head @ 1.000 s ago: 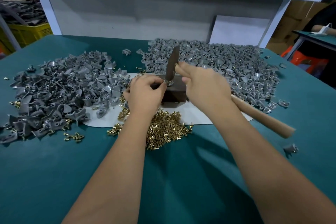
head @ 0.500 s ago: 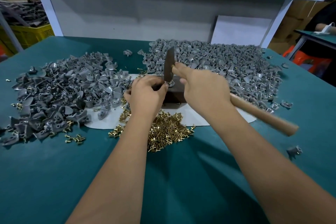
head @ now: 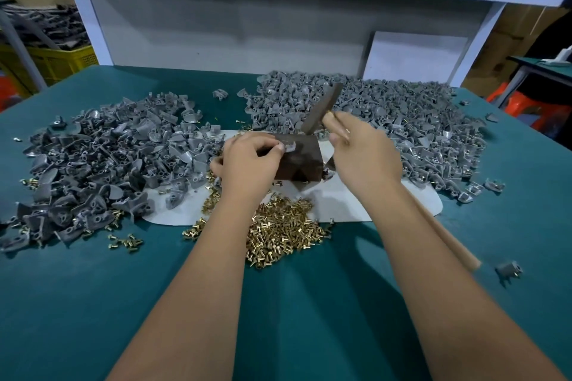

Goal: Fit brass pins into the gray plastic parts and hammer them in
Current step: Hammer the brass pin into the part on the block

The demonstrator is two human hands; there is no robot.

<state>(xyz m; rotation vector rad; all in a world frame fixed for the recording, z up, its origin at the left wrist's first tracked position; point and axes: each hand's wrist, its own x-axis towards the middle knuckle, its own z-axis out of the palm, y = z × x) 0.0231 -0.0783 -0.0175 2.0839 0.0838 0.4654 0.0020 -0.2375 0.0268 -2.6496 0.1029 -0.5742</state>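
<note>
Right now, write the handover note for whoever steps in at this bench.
Left hand pinches a gray part on the dark block. Right hand grips the hammer, head raised above the block. Loose brass pins lie in a heap near the person; gray piles sit at left and right. Whether this part's pin is fully driven cannot be told. Many parts remain.

both forearms reaching forward, left hand (head: 247, 161) fingers curled pinching, right hand (head: 365, 155) fist gripping, raised
</note>
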